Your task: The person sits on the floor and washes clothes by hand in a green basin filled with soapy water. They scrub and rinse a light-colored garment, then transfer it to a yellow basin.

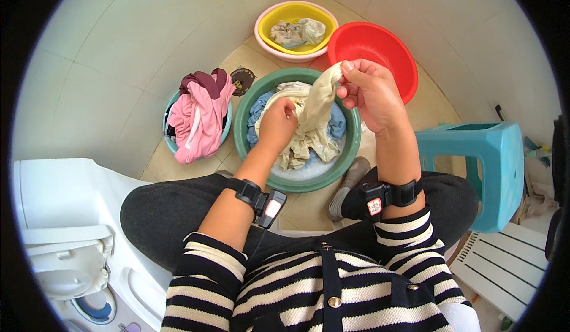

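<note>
Labels (374,206): white, red-edged, on armbands (407,193) | right hand (375,91) pinches cream cloth (319,103) | left hand (277,122) curled, grip unclear

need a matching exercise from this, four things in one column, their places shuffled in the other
Things:
1. cream cloth
2. yellow basin
3. turquoise stool
4. pink cloth

Places:
A. at the picture's right
B. heaped in the light-blue basin
C. held up in the right hand
D. inside the pale pink basin

Pairs: 1-C, 2-D, 3-A, 4-B
</note>
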Demonstrator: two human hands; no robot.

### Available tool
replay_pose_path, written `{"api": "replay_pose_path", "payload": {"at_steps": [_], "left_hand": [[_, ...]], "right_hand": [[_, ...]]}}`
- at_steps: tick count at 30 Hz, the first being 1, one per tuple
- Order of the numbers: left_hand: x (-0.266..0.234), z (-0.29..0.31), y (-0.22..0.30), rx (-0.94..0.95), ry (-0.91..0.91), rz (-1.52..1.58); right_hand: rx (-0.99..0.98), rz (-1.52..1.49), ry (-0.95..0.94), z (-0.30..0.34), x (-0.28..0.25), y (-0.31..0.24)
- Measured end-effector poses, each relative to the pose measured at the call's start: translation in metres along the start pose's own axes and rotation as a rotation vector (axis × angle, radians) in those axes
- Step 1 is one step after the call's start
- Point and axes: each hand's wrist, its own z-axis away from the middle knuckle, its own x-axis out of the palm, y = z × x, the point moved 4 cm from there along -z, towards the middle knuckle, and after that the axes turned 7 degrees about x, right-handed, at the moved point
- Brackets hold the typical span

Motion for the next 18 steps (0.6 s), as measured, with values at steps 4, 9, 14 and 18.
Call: {"api": "replay_pose_path", "payload": {"at_steps": [4,9,14,18], "left_hand": [[-0.021,-0.013,0.034,0.133,0.057,0.708],[-0.017,-0.011,0.054,0.063,-0.154,0.544],[-0.005,-0.007,0.034,-0.148,-0.124,0.696],[-0.006,-0.010,0.018,-0.222,-0.040,0.826]], "right_hand": [[0.005,0.149,0.092,-0.008,-0.004,0.010],[0.048,0.215,0.099,-0.022,-0.004,0.034],[0.097,0.573,0.176,-0.028,-0.014,0.054],[0.213,0.402,0.129,-0.038,-0.024,0.075]]}}
